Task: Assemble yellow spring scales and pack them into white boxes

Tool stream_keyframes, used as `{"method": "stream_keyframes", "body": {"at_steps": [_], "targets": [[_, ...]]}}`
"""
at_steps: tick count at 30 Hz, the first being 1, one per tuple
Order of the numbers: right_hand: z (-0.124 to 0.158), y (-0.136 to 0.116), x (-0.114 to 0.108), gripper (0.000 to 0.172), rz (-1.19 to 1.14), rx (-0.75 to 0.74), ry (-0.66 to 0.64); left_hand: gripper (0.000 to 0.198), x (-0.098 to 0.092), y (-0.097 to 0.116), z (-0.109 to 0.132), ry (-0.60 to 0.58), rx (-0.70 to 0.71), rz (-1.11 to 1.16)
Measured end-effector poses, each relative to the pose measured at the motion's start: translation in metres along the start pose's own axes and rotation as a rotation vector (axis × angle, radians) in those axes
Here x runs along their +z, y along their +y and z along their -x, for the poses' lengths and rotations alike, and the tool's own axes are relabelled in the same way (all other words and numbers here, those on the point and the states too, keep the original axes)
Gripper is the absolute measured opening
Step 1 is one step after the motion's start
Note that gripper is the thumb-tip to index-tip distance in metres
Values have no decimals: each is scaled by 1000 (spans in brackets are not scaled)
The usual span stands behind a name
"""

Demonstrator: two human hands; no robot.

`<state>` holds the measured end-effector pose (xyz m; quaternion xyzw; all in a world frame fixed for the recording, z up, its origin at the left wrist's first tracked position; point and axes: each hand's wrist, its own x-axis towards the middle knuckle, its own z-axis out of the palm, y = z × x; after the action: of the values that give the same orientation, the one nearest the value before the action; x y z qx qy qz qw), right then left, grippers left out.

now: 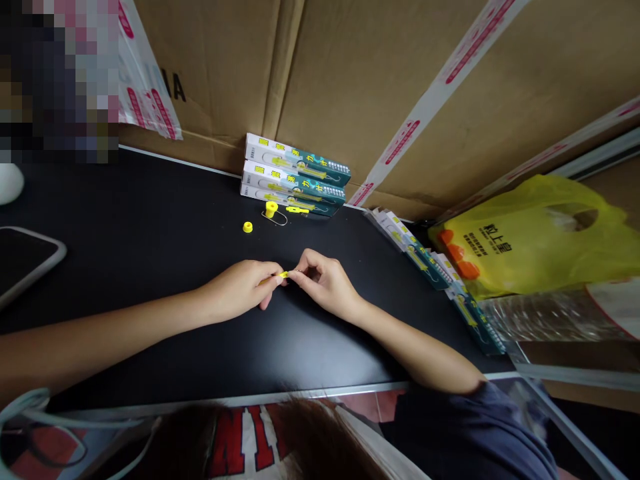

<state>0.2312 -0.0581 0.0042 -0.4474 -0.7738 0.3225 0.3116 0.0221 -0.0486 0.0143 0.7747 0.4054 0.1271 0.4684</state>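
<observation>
My left hand (250, 283) is closed in a pinch around a small yellow plastic piece (284, 275), mostly covered by the fingers. At that piece's right end, my right hand (325, 280) has thumb and forefinger pressed together; whatever they grip is too small to make out. Both hands meet just above the black tabletop (200, 373). Beyond them lie a yellow ring-like cap (247, 227), a yellow spool-shaped part (271, 209) with a bent metal wire (283, 219) beside it, and a flat yellow strip (297, 210).
Printed boxes (295, 180) are stacked against the cardboard wall (375, 80). More boxes (470, 307) line the right edge, beside a yellow plastic bag (540, 233) holding orange things. A phone (25, 260) and a white rounded object (9, 183) sit at left.
</observation>
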Motion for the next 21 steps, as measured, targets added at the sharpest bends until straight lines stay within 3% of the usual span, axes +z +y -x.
{"method": "stream_keyframes", "body": {"at_steps": [7,13,21], "targets": [[6,-6,6,26,243,-82,42,31,6,-3,4,33,38,-25],[12,-9,7,30,479,-255,124,29,10,1,7,67,55,59],[11,-1,7,24,528,-422,230,46,7,8,10,135,119,68]]}}
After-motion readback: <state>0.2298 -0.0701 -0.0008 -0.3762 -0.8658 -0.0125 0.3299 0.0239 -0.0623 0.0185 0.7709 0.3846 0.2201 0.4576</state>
